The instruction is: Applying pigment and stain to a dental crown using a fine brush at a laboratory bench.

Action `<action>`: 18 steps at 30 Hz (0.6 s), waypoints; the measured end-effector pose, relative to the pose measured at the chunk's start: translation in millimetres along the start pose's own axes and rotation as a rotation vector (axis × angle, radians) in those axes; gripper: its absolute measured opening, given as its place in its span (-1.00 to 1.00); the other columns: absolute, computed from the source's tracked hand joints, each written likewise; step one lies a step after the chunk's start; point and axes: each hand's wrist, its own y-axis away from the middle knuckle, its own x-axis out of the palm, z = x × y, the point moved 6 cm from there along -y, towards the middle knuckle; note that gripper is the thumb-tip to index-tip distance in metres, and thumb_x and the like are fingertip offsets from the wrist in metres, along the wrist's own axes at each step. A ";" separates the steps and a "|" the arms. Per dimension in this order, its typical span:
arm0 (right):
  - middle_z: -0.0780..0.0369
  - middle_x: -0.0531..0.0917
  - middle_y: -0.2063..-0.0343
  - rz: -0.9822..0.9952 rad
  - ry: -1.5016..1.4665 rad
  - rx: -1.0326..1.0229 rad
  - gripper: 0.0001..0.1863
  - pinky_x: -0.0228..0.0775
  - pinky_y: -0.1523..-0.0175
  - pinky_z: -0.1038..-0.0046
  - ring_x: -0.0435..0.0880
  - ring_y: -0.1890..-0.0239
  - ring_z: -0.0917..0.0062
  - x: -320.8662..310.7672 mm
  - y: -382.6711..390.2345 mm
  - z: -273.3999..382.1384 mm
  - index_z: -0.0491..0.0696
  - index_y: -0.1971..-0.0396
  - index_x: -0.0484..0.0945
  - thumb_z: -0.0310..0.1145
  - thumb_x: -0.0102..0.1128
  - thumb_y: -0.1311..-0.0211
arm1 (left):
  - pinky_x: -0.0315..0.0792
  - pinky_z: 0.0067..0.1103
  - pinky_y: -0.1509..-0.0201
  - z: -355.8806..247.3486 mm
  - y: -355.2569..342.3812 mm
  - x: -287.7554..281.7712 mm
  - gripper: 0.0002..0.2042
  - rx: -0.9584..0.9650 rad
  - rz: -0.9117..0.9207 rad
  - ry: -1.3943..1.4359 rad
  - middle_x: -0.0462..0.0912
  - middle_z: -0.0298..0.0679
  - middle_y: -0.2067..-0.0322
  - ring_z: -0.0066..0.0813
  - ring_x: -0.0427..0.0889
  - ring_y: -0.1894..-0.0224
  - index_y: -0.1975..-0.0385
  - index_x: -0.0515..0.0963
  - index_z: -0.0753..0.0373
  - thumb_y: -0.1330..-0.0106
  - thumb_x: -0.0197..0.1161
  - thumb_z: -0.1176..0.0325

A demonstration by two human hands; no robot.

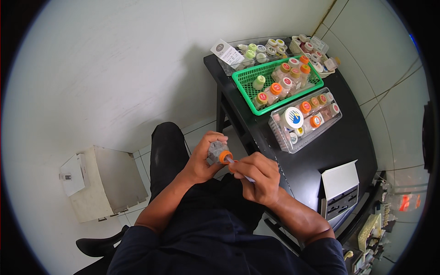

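Observation:
My left hand (200,159) is wrapped round a small see-through plastic bottle (216,149), tilted with its orange-rimmed mouth toward my right hand. In my right hand (260,176) is a thin pale stick-like tool (228,159), pinched between the fingers. Its tip reaches the bottle's mouth; whether it is a spoon or a spatula I cannot tell. Something orange, perhaps the bottle's cap, shows by my right fingertips. What the bottle holds is hard to make out. Both hands are above my lap, left of the black table (300,167).
On the table stand a green basket (250,101) of orange- and red-capped bottles, a see-through plastic basket (285,143) of jars, and an opened white box (340,178) with a black insert. More jars are at the back. A pale cabinet (117,183) stands by the left wall.

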 end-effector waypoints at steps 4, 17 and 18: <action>0.22 0.73 0.30 -0.067 -0.012 -0.028 -0.56 0.51 0.36 0.36 0.71 0.37 0.36 -4.8 3.3 4.3 -0.10 0.07 0.76 -0.64 0.51 0.05 | 0.60 -0.47 -0.16 -16.7 -3.6 -1.2 -0.39 0.058 0.014 -0.025 0.45 -0.14 -0.14 -0.40 0.66 -0.06 -0.35 0.45 0.23 -0.30 0.42 0.71; 0.26 0.72 0.31 0.052 -0.031 0.006 -0.59 0.54 0.33 0.37 0.67 0.38 0.38 7.3 0.6 4.2 -0.09 0.07 0.77 -0.62 0.48 0.02 | 0.65 -0.41 -0.22 -1.4 -5.3 -0.7 -0.59 0.094 -0.082 0.037 0.55 -0.13 -0.19 -0.28 0.75 -0.14 -0.10 0.59 0.22 -0.30 0.57 0.53; 0.26 0.72 0.29 0.040 0.006 0.014 -0.59 0.55 0.32 0.38 0.68 0.37 0.38 7.6 2.0 3.7 -0.09 0.09 0.77 -0.62 0.46 0.04 | 0.65 -0.41 -0.20 1.3 -4.1 1.0 -0.58 0.066 -0.049 0.042 0.53 -0.13 -0.20 -0.28 0.75 -0.12 -0.10 0.57 0.21 -0.29 0.56 0.55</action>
